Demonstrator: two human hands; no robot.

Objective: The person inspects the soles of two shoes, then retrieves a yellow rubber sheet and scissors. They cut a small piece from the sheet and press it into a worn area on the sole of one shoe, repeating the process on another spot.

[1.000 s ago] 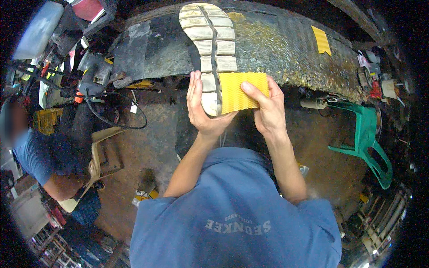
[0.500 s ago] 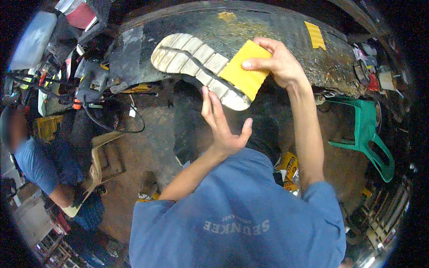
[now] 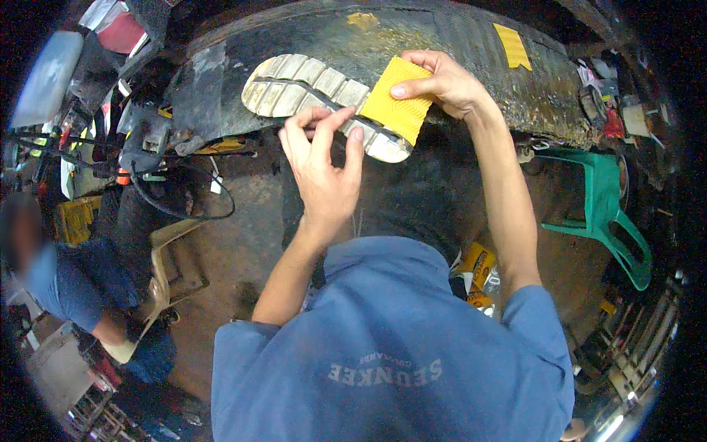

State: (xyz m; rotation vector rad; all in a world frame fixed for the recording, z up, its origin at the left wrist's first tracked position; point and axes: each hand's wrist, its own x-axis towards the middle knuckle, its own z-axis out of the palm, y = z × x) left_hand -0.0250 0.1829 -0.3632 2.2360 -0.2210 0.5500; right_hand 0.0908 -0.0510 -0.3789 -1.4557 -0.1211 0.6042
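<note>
A shoe sole (image 3: 283, 81), off-white with block treads and a dark line along its length, lies tread side up at the near edge of the dark bench. Over its heel half sits a yellow ridged sheet (image 3: 398, 107). My right hand (image 3: 453, 87) grips this sheet, thumb on top and fingers behind its far edge. At the middle of the sole, beside the sheet's left edge, is my left hand (image 3: 324, 173). Its fingers are bent and the thumb and forefinger come near each other in a pinch; anything between them is too small to make out.
A yellow strip (image 3: 512, 47) and a small yellow scrap (image 3: 361, 20) lie on the worn bench (image 3: 471, 74). A green plastic chair (image 3: 600, 214) stands at right. Another person (image 3: 77, 280) sits at left near a beige chair (image 3: 163, 269). Yellow boxes (image 3: 477, 267) are on the floor.
My left hand has moved up from the sole's near edge onto its middle, its spread fingers now bent toward the thumb. The sole and sheet have shifted slightly up and left in the picture.
</note>
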